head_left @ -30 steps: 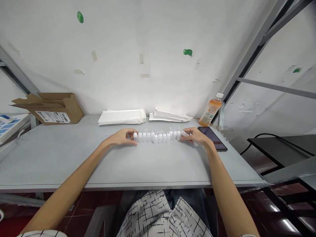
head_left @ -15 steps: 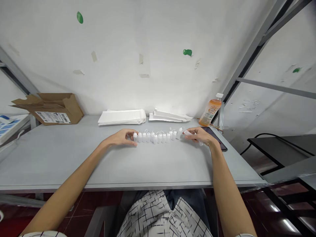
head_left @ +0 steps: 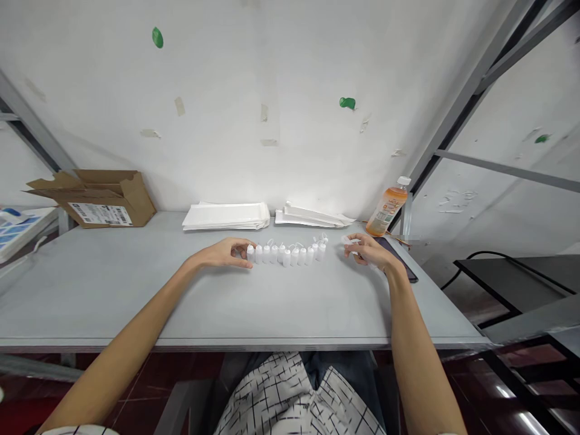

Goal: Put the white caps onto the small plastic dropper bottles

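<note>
Several small white bottles [head_left: 287, 258] with thin loops at their caps stand close together in an uneven row on the grey table. At the row's left end is my left hand [head_left: 231, 252], its thumb in front and its fingers behind, curved around the end bottle [head_left: 251, 254] with a gap between them. My right hand [head_left: 368, 251] is off to the right of the row, apart from it. Its fingers are closed on a translucent whitish plastic piece [head_left: 348, 240]; the fingers cover most of it, so its exact shape is hidden.
Two stacks of flat white sheets or sleeves, left [head_left: 226, 216] and right [head_left: 312, 215], lie along the wall. An orange drink bottle [head_left: 388, 206] and a dark tablet [head_left: 403, 263] are by my right hand. An opened cardboard box [head_left: 104, 199] stands at the far left.
My right hand has moved slightly right, away from the row. The white bottle that stood at the row's right end by my fingers no longer shows there. My left hand stays at the left end.
</note>
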